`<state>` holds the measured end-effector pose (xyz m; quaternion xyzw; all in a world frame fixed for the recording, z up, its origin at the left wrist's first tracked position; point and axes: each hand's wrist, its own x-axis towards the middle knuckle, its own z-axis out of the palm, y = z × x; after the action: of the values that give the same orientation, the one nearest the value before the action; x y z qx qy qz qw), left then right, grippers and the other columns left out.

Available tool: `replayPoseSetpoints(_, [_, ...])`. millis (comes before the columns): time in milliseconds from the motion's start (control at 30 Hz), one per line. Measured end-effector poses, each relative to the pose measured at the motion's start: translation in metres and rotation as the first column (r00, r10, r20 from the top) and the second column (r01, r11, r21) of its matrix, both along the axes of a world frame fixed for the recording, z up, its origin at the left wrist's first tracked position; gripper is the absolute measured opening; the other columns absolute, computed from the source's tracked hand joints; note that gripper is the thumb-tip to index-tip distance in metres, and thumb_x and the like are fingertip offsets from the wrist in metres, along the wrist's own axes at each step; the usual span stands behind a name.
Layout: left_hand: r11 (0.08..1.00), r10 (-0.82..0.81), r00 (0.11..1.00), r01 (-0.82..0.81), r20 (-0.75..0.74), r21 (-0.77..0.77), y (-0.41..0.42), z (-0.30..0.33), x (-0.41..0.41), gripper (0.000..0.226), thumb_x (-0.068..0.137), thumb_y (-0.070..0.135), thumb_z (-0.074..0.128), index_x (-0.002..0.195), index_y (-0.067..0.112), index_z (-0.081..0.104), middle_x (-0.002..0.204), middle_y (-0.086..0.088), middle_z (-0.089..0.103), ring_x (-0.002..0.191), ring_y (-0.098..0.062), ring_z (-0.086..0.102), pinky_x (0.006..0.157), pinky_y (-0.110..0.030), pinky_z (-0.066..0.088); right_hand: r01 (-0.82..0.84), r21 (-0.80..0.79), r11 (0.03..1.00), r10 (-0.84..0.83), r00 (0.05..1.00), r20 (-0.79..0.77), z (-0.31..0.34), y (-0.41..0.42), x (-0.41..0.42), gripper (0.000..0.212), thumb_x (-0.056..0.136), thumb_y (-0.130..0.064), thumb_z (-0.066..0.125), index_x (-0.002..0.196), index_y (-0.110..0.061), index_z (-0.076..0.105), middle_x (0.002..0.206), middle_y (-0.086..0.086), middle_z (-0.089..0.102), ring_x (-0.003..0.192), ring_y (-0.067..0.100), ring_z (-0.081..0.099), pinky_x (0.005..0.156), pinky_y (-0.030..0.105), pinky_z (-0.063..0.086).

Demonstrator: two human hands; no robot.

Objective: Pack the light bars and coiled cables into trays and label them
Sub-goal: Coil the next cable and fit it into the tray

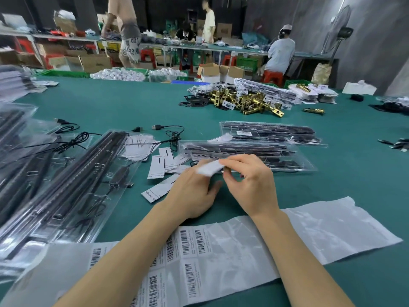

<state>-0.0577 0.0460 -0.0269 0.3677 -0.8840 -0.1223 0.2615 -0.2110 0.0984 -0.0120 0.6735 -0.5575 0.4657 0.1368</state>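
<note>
Both hands' grip on a white label (210, 168), left hand (192, 193), right hand (250, 182), above green table (132, 103)

Grey walls (376, 41), green table (132, 103)

Shiny plastic, paper and brass on matt cloth

The trays (247, 151) are clear glossy plastic; the label sheet (221, 251) is glossy backing paper; the latches (250, 101) are polished brass-coloured metal; the table (124, 103) wears matt green cloth.
</note>
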Motion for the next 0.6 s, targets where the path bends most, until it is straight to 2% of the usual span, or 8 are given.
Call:
replayPoseSetpoints(167, [1.0,0.018,1.0,-0.018,0.014,-0.005,0.0,0.0,0.0,0.045,0.099,0.027,0.049,0.144,0.022,0.046,0.139,0.0,0.05,0.11,-0.028,0.057,0.096,-0.039,0.044,0.059,0.06,0.996,-0.062,0.997,0.054,-0.001,0.003,0.001,0.019,0.079,-0.003,0.077,0.095,-0.013,0.082,0.086,0.001,0.071,0.076,0.023,0.066,0.064,0.037,0.056])
replayPoseSetpoints(233, [1.0,0.007,0.999,-0.006,0.037,-0.021,0.0,0.0,0.0,0.039,0.098,0.026,0.049,0.136,0.017,0.053,0.134,-0.005,0.054,0.113,-0.029,0.057,0.096,-0.039,0.044,0.049,0.049,0.998,-0.051,0.998,0.041,0.0,0.004,0.003,0.019,0.078,-0.003,0.078,0.093,-0.014,0.082,0.082,0.0,0.069,0.07,0.018,0.062,0.061,0.033,0.055])
replayPoseSetpoints(333, [1.0,-0.016,1.0,0.016,-0.025,-0.009,0.002,0.001,0.001,0.034,0.096,0.02,0.052,0.129,0.013,0.056,0.13,-0.006,0.055,0.109,-0.029,0.058,0.094,-0.039,0.045,0.03,0.049,0.998,-0.03,0.999,0.011,0.0,0.005,0.006,0.02,0.077,-0.004,0.079,0.092,-0.016,0.082,0.079,-0.001,0.067,0.063,0.01,0.051,0.056,0.031,0.053])
replayPoseSetpoints(433, [1.0,-0.02,0.999,0.019,-0.047,-0.024,0.003,0.001,0.002,0.034,0.095,0.016,0.054,0.129,0.013,0.057,0.129,-0.005,0.057,0.107,-0.027,0.057,0.093,-0.03,0.043,0.037,0.032,0.999,-0.037,0.999,0.026,0.0,0.006,0.007,0.021,0.076,-0.002,0.079,0.092,-0.016,0.082,0.078,-0.001,0.067,0.062,0.017,0.058,0.056,0.034,0.055])
replayPoseSetpoints(533, [0.999,-0.02,0.998,0.019,-0.054,-0.031,0.002,0.0,0.004,0.028,0.091,0.009,0.057,0.118,0.008,0.063,0.126,-0.006,0.059,0.1,-0.026,0.059,0.082,-0.02,0.039,-0.031,0.018,0.999,0.032,0.999,-0.028,-0.001,0.009,0.01,0.022,0.076,-0.004,0.079,0.094,-0.016,0.082,0.077,-0.001,0.065,0.061,0.018,0.059,0.056,0.031,0.054])
replayPoseSetpoints(600, [0.999,-0.02,0.999,0.018,-0.036,-0.043,0.001,-0.002,0.004,0.026,0.091,0.009,0.056,0.116,0.007,0.064,0.126,-0.006,0.057,0.101,-0.024,0.058,0.086,-0.028,0.043,-0.028,0.052,0.998,0.029,0.999,-0.03,-0.002,0.008,0.011,0.023,0.076,-0.004,0.079,0.095,-0.016,0.082,0.077,-0.001,0.064,0.061,0.019,0.059,0.055,0.031,0.053])
